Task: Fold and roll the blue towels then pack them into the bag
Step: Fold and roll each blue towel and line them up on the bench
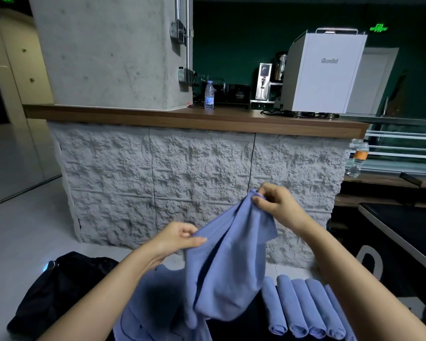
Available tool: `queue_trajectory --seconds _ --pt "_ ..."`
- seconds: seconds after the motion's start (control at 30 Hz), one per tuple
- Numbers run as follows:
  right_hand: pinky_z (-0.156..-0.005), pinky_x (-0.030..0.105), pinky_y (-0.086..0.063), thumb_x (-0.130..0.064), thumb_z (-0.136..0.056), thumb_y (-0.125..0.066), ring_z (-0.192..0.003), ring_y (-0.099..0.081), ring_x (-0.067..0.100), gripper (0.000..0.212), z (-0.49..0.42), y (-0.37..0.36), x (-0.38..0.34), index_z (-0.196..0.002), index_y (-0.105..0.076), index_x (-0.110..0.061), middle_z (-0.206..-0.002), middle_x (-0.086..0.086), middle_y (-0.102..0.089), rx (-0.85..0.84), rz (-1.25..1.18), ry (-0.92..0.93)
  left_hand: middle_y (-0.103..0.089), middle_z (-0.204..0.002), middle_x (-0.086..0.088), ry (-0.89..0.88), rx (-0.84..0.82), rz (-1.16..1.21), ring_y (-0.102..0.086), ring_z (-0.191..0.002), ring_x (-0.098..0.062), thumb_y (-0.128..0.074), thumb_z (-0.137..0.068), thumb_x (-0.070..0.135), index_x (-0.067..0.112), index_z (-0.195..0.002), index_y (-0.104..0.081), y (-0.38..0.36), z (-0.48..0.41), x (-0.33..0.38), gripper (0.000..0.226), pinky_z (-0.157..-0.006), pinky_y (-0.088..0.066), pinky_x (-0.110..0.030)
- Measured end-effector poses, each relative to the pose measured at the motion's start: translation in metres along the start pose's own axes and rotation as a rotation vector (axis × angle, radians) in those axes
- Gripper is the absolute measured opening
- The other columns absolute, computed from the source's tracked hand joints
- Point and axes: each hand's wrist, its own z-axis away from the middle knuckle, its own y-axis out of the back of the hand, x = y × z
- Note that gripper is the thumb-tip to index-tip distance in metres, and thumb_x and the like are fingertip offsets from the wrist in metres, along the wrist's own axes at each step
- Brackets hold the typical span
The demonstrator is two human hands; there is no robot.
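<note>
A blue towel point(228, 262) hangs in the air in front of me, folded loosely with a dark crease down its middle. My left hand point(176, 238) pinches its left edge between thumb and fingers. My right hand point(277, 205) pinches its top corner, held higher. Several rolled blue towels point(303, 306) lie side by side on the dark table at the lower right. A heap of unfolded blue towels point(155, 306) lies beneath the hanging one. The black bag point(59, 289) slumps at the lower left, beside my left forearm.
A rough grey stone counter point(197, 175) with a wooden top stands close ahead, bearing a water bottle point(209, 95) and a white coffee machine point(325, 72). A dark table edge point(391, 237) and a white chair back point(369, 262) sit at the right. Pale floor spreads to the left.
</note>
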Motion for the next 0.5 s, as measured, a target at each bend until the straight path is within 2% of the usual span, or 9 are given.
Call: queue_trajectory --seconds 0.07,0.1,0.17,0.23,0.3,0.4,0.5 --pt "-0.055 0.027 -0.029 -0.008 -0.091 -0.06 -0.059 -0.038 0.012 0.026 0.004 0.013 0.012 -0.068 -0.048 -0.012 -0.062 0.004 -0.044 0.054 -0.026 -0.04 -0.073 -0.075 -0.001 0.038 0.065 -0.038 -0.065 -0.071 -0.008 -0.088 -0.05 0.045 0.015 -0.068 -0.072 0.018 0.005 -0.011 0.038 -0.062 -0.048 -0.016" --pt "-0.055 0.028 -0.03 -0.008 -0.091 -0.059 -0.059 -0.04 0.014 0.026 0.007 0.018 0.018 -0.068 -0.047 -0.012 -0.062 0.005 -0.045 0.077 -0.031 -0.06 -0.073 -0.074 -0.001 0.056 0.1 -0.048 -0.065 -0.07 -0.008 -0.089 -0.045 0.046 0.017 -0.067 -0.073 0.027 0.008 -0.016 0.04 -0.062 -0.048 -0.017" --pt "-0.053 0.025 -0.03 -0.007 -0.09 -0.06 -0.058 -0.039 0.013 0.026 0.011 0.025 0.03 -0.068 -0.047 -0.01 -0.062 0.006 -0.045 0.123 -0.027 -0.105 -0.071 -0.071 -0.002 0.085 0.156 -0.042 -0.062 -0.067 -0.01 -0.089 -0.053 0.032 0.016 -0.067 -0.074 0.044 0.013 -0.021 0.026 -0.063 -0.046 -0.022" --pt "-0.05 0.023 -0.028 -0.006 -0.09 -0.061 -0.057 -0.037 0.012 0.026 0.014 0.028 0.042 -0.069 -0.046 -0.008 -0.061 0.006 -0.043 0.158 -0.019 -0.151 -0.068 -0.072 -0.006 0.111 0.207 0.062 -0.06 -0.064 -0.013 -0.088 -0.057 0.024 0.011 -0.076 -0.074 0.054 0.014 -0.02 0.027 -0.061 -0.045 -0.026" --pt "-0.053 0.027 -0.028 -0.007 -0.088 -0.063 -0.057 -0.037 0.013 0.026 0.014 0.027 0.052 -0.067 -0.048 -0.009 -0.062 0.006 -0.044 0.179 0.026 -0.169 -0.068 -0.08 -0.012 0.118 0.266 0.305 -0.063 -0.06 -0.015 -0.079 -0.07 0.014 0.005 -0.092 -0.069 0.057 0.009 -0.013 0.025 -0.054 -0.05 -0.026" --pt "-0.068 0.028 -0.037 -0.012 -0.087 -0.066 -0.072 -0.05 0.012 0.02 0.014 0.024 0.053 -0.07 -0.055 -0.013 -0.079 0.001 -0.056 0.176 0.147 -0.139 -0.067 -0.088 -0.016 0.078 0.327 0.669 -0.068 -0.062 -0.015 -0.059 -0.086 0.001 -0.001 -0.094 -0.063 0.05 -0.005 0.005 0.01 -0.056 -0.057 -0.025" --pt "-0.069 0.022 -0.04 -0.008 -0.089 -0.061 -0.07 -0.053 0.005 0.012 0.019 0.013 0.02 -0.077 -0.06 -0.01 -0.075 -0.002 -0.059 0.033 -0.066 -0.083 -0.071 -0.076 -0.011 0.074 0.309 0.748 -0.069 -0.061 -0.015 -0.058 -0.087 0.0 -0.001 -0.089 -0.064 0.035 -0.015 0.022 0.007 -0.055 -0.056 -0.024"
